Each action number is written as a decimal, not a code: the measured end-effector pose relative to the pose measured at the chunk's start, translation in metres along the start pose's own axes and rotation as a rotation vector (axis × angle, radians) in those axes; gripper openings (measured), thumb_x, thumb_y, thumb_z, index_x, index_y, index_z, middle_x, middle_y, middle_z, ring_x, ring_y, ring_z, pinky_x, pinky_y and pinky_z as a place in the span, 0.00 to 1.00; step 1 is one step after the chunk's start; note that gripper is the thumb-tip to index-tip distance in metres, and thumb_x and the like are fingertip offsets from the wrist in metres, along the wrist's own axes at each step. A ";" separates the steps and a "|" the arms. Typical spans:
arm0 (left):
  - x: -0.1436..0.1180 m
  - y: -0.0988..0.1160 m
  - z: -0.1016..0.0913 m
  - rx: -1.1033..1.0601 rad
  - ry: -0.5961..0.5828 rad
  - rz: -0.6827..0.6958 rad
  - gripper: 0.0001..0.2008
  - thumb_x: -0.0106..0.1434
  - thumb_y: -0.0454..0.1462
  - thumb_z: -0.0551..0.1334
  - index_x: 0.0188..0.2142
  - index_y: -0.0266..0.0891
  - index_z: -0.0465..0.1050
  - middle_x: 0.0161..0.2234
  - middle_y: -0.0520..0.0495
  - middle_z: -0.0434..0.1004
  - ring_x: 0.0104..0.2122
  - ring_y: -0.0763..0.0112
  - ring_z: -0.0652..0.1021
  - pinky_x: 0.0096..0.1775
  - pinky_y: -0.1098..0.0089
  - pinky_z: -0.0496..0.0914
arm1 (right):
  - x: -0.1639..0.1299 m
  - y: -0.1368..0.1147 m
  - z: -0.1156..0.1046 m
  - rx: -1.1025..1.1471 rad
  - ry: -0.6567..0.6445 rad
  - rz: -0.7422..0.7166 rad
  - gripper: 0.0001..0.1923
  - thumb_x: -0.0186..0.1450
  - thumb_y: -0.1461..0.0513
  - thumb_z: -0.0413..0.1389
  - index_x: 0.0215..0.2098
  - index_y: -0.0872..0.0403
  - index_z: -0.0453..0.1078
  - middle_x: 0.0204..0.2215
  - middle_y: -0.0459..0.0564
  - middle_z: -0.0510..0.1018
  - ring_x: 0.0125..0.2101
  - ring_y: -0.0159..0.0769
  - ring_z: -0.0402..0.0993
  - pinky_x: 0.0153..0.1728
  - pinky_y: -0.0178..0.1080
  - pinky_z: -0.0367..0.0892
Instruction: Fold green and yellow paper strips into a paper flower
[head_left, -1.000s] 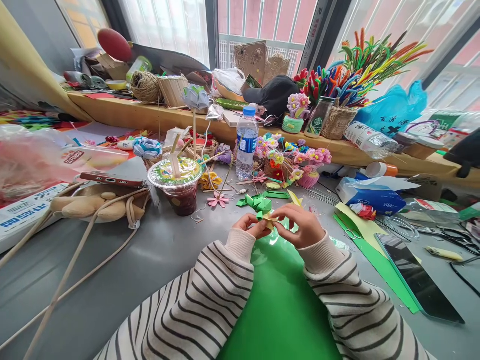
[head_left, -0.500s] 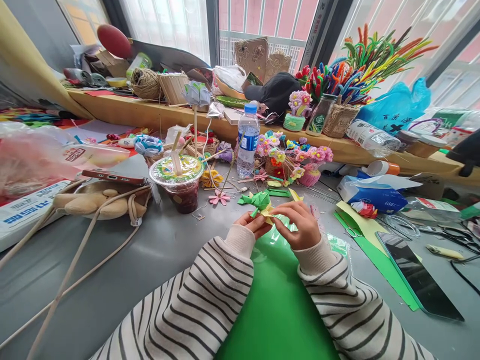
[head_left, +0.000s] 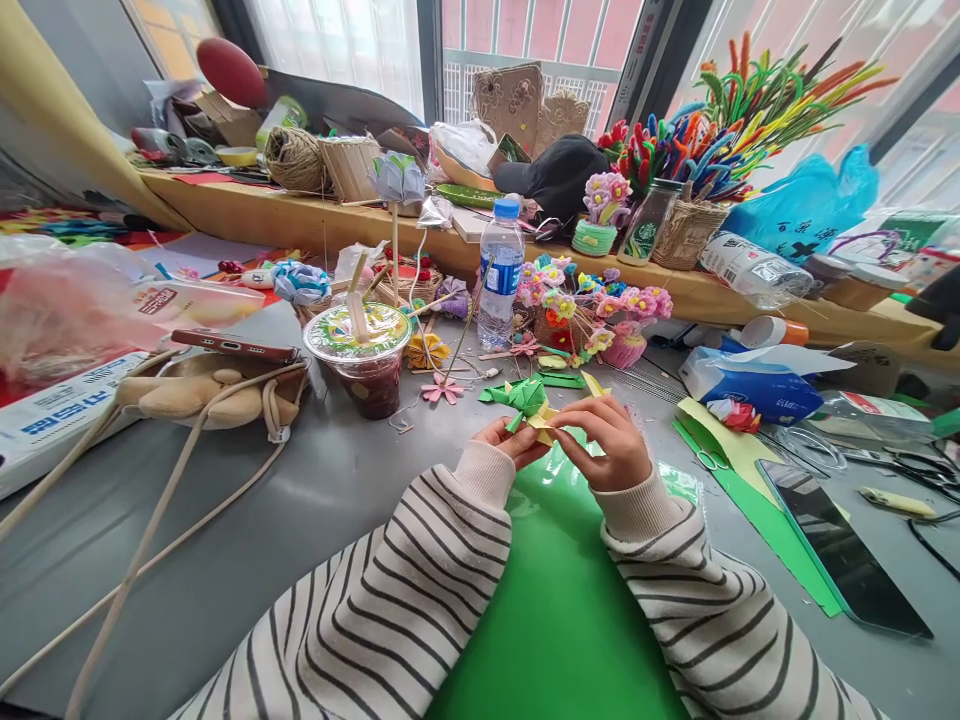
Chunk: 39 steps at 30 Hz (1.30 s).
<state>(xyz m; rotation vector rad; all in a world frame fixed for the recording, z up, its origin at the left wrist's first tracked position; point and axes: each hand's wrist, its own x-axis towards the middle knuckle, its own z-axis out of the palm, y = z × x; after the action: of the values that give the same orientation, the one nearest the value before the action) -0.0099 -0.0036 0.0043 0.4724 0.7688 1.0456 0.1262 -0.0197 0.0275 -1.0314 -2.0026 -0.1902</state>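
Between my hands is a piece of folded paper (head_left: 529, 396), green with yellow parts, like a paper flower with pointed petals. My left hand (head_left: 513, 443) is closed on its lower left side. Thumb and fingers of my right hand (head_left: 606, 440) pinch a yellow tip of it from the right. The fingers hide part of the folds. A separate yellow paper strip (head_left: 595, 386) shows just behind the right fingers; I cannot tell if it is joined on. Below the hands lies a glossy green sheet (head_left: 559, 600).
Nearby stand a lidded drink cup (head_left: 367, 385) and a water bottle (head_left: 498, 290). A phone (head_left: 844, 550) lies on green and yellow paper at right, with white-handled scissors (head_left: 711, 460). A tan bag (head_left: 210, 400) sits left. A cluttered ledge (head_left: 442, 236) runs behind.
The view has shifted slightly. Both hands keep hold of the folded paper in nearly the same place, with only small finger movement.
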 end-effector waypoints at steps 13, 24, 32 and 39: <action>-0.002 0.003 0.000 -0.028 -0.093 -0.060 0.12 0.38 0.30 0.67 0.25 0.32 0.69 0.25 0.48 0.75 0.28 0.72 0.75 0.39 0.69 0.68 | -0.002 0.000 0.003 0.006 0.091 -0.029 0.06 0.53 0.67 0.54 0.29 0.54 0.69 0.25 0.48 0.73 0.29 0.32 0.64 0.30 0.37 0.64; -0.002 0.002 0.000 -0.043 -0.143 -0.101 0.12 0.40 0.31 0.66 0.28 0.33 0.71 0.29 0.46 0.75 0.31 0.70 0.75 0.42 0.68 0.66 | -0.008 -0.008 0.006 -0.143 0.232 0.046 0.04 0.52 0.66 0.55 0.27 0.52 0.69 0.28 0.48 0.70 0.31 0.34 0.61 0.31 0.38 0.61; -0.003 0.005 0.004 -0.047 -0.072 -0.109 0.12 0.38 0.32 0.67 0.26 0.34 0.71 0.26 0.48 0.75 0.28 0.72 0.75 0.39 0.71 0.68 | -0.009 -0.007 0.008 -0.219 0.208 -0.008 0.05 0.54 0.66 0.54 0.30 0.54 0.68 0.29 0.49 0.69 0.31 0.33 0.62 0.34 0.38 0.60; -0.001 0.003 0.001 0.009 -0.065 -0.064 0.11 0.43 0.31 0.64 0.30 0.35 0.70 0.27 0.49 0.74 0.31 0.71 0.75 0.42 0.69 0.66 | -0.007 -0.011 0.007 -0.196 0.222 -0.034 0.09 0.52 0.68 0.55 0.32 0.53 0.69 0.29 0.49 0.69 0.32 0.33 0.60 0.32 0.36 0.62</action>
<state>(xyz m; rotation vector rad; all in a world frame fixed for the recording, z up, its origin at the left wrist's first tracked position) -0.0115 -0.0036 0.0072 0.4840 0.7272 0.9629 0.1164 -0.0280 0.0205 -1.0484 -1.8262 -0.5060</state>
